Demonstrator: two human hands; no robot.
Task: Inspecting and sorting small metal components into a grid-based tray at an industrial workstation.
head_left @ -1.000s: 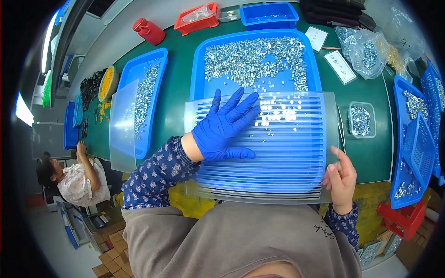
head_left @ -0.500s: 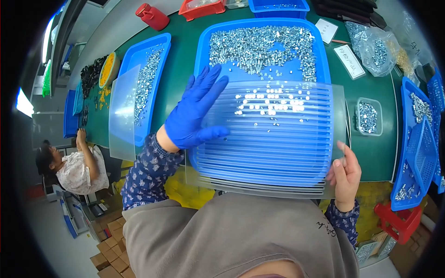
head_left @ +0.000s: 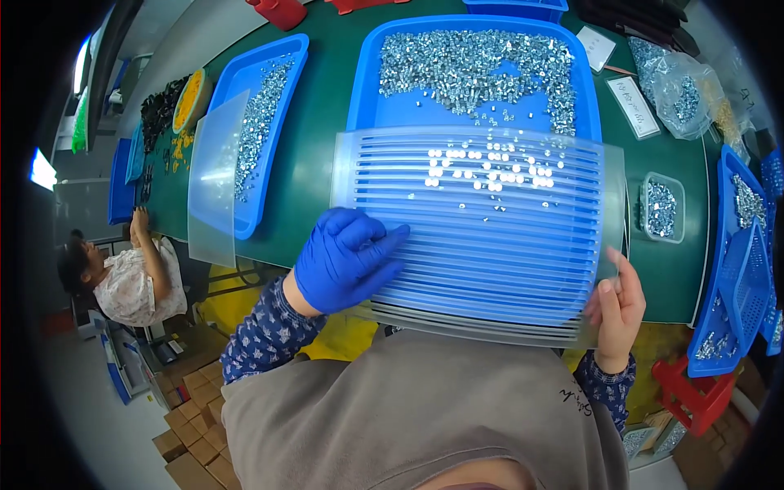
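Item: stack of clear ribbed plastic sheets (head_left: 490, 245), lying over the near edge of the large blue tray (head_left: 367, 82) of small silver metal parts (head_left: 474, 65); a few parts sit on the top sheet. My left hand (head_left: 347, 257), in a blue glove, curls its fingers over the stack's near-left corner. My bare right hand (head_left: 618, 310) pinches the near-right edge, thumb on top. Green table (head_left: 314, 163) beneath.

The clear ribbed plate (head_left: 490, 237) hides the blue tray's (head_left: 367, 82) near half.
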